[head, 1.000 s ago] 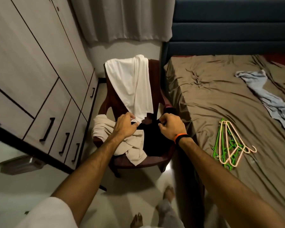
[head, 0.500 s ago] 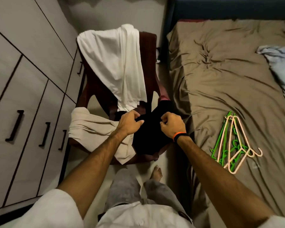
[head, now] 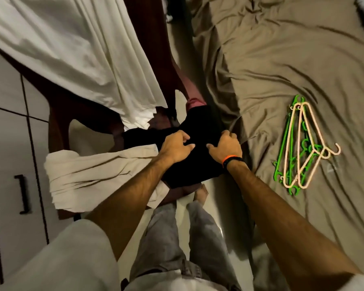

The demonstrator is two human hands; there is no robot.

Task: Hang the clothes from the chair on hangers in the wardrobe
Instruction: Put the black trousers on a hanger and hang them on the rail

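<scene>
Both hands were on the black garment (head: pixel 189 164) lying on the seat of the dark red chair (head: pixel 59 114). The left hand (head: pixel 174 147) had its fingers curled into the cloth; the right hand (head: pixel 226 145), with an orange-and-black wristband (head: pixel 231 159), gripped the fabric beside it, thumb pressed flat on top. Compared with half a second before, the head camera had dropped closer and tilted more steeply down, and the hands sat slightly further apart, the garment spread wider between them. Judgement: the pick-up was under way but the cloth had not left the seat. A white garment (head: pixel 72 45) draped the chair back, a beige garment (head: pixel 88 175) hung over the left side. Green and cream hangers (head: pixel 301 148) lay untouched on the brown bedsheet (head: pixel 282 59); wardrobe drawers (head: pixel 6 143) stood closed at left.
</scene>
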